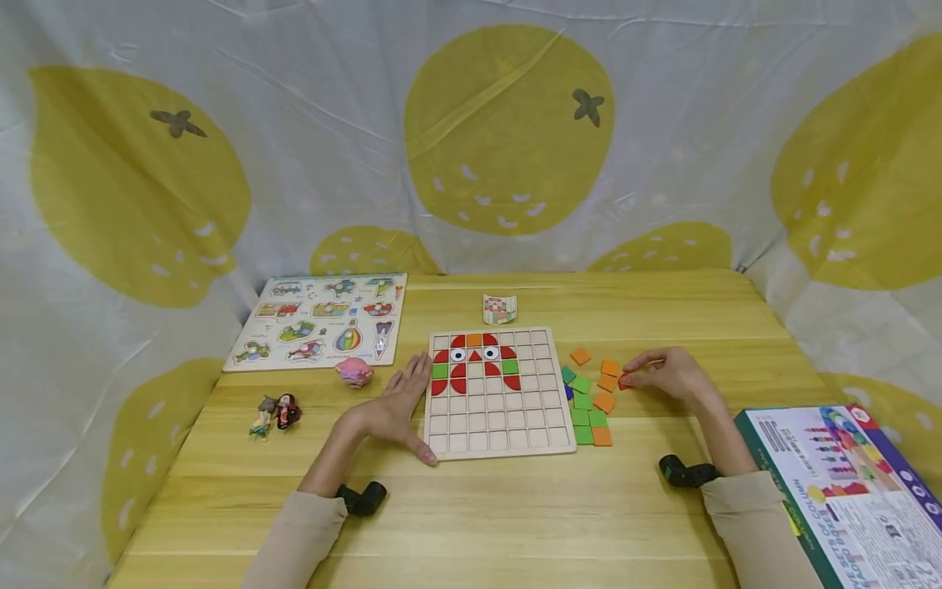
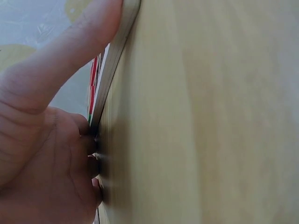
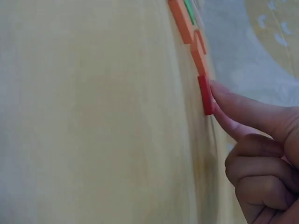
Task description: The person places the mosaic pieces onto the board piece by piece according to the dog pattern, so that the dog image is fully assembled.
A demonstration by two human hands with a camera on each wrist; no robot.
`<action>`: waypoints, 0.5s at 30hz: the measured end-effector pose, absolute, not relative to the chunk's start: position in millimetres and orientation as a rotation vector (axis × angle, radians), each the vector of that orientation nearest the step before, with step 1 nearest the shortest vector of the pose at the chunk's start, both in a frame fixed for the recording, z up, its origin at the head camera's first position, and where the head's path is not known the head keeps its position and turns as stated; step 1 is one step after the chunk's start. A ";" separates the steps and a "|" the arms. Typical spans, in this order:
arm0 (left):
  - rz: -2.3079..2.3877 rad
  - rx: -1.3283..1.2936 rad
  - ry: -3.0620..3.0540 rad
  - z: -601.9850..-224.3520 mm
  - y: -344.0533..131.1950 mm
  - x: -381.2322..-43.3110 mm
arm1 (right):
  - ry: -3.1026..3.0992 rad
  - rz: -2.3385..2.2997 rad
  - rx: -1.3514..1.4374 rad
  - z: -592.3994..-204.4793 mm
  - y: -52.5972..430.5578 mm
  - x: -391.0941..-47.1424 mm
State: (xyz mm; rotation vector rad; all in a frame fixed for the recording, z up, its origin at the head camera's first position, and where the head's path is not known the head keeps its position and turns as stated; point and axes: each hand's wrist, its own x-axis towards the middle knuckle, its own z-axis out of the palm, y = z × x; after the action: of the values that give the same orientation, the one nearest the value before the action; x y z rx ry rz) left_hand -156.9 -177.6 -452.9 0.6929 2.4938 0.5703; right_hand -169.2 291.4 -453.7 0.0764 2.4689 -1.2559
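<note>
A square wooden grid board [image 1: 486, 421] lies mid-table, with red, green and orange tiles and two eye tiles set in its upper left cells. My left hand [image 1: 397, 409] rests along the board's left edge, fingers straight and spread, the thumb at its near corner. In the left wrist view, the thumb [image 2: 70, 51] lies against the board's side. To the right of the board, my right hand [image 1: 670, 372] pinches a red tile [image 3: 205, 95] between thumb and index finger, low at the table. The other fingers are curled in. Orange tiles [image 3: 198, 56] sit right beside the red one.
Loose green tiles [image 1: 581, 415] and orange tiles [image 1: 603, 402] lie right of the board. A small pattern card [image 1: 500, 309] stands behind it. Leftward are a vehicle puzzle board [image 1: 324, 323], a pink toy [image 1: 355, 372] and small figurines [image 1: 275, 413]. A toy box [image 1: 846, 483] occupies the right edge.
</note>
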 end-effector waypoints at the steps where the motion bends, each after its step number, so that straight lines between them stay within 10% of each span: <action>1: 0.567 0.692 2.495 -452.6 -177.6 -157.0 | 2.475 -1.250 0.072 -453.4 291.8 -170.0; 15: 0.553 0.704 2.505 -454.0 -177.8 -157.7 | 2.623 -1.070 0.104 -452.3 291.5 -174.5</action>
State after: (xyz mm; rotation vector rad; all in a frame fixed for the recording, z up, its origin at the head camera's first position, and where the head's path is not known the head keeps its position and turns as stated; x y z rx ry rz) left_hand -157.7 -177.8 -454.0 0.7037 2.5055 0.5526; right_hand -174.5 291.5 -452.3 0.1042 2.6233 -1.0696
